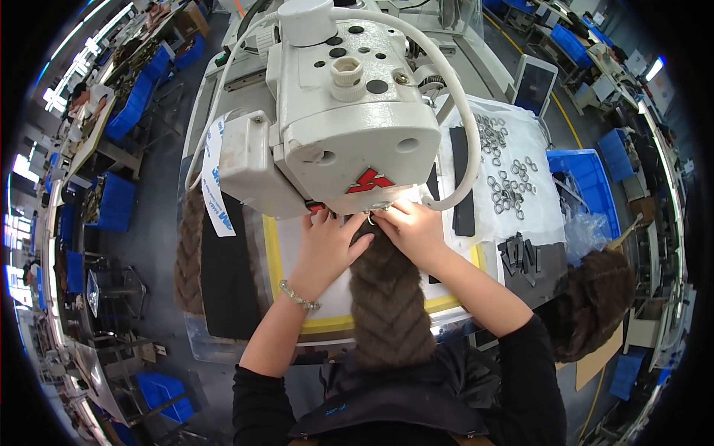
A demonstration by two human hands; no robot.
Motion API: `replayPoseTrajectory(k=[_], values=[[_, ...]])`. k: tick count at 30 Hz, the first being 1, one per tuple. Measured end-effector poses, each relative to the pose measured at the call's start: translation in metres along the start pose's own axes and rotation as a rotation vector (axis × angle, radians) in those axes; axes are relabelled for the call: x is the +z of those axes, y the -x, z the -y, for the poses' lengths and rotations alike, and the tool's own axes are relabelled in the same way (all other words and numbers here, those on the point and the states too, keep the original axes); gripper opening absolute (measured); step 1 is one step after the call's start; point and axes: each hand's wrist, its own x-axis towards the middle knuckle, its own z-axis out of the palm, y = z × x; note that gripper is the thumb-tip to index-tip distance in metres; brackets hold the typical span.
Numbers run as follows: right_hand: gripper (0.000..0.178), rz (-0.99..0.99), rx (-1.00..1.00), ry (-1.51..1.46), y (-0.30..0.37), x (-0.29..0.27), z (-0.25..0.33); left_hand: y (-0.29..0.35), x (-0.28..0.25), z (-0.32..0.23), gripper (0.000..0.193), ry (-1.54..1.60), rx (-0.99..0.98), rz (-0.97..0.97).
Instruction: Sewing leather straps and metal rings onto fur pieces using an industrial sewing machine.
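A brown fur strip (390,305) with a chevron pattern runs from my lap up to the sewing machine head (353,126). Its far end lies under the machine, where a dark piece and a small metal ring (371,218) show. To the left of that end, my left hand (325,249) rests with thumb and fingers apart, the thumb touching the fur; some fingertips are hidden under the machine. My right hand (411,232) closes its fingers on the right side of the strip's end, close to the ring.
Several metal rings (509,189) lie on a white sheet at the right, with short black strips (520,256) nearer. More brown fur (595,305) hangs at the right edge. Another fur strip (190,260) and a black band (232,286) lie left. A blue bin (595,167) stands right.
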Motion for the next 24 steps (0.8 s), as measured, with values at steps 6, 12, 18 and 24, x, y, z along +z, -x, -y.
replayPoseTrajectory(k=[6, 12, 18, 24], values=[[0.013, 0.089, 0.120, -0.061, 0.000, 0.000, 0.000, 0.001, 0.002, 0.000, 0.044, 0.003, 0.016, -0.022], [0.011, 0.021, 0.062, -0.074, -0.008, 0.001, 0.003, 0.003, 0.005, -0.002, 0.049, 0.034, -0.014, 0.013], [0.014, 0.052, 0.052, -0.049, -0.005, 0.007, -0.004, 0.002, 0.006, 0.000, 0.052, 0.072, -0.001, -0.011], [0.017, 0.074, 0.075, -0.031, -0.004, 0.009, -0.005, -0.003, 0.000, -0.003, 0.052, 0.066, -0.026, 0.054]])
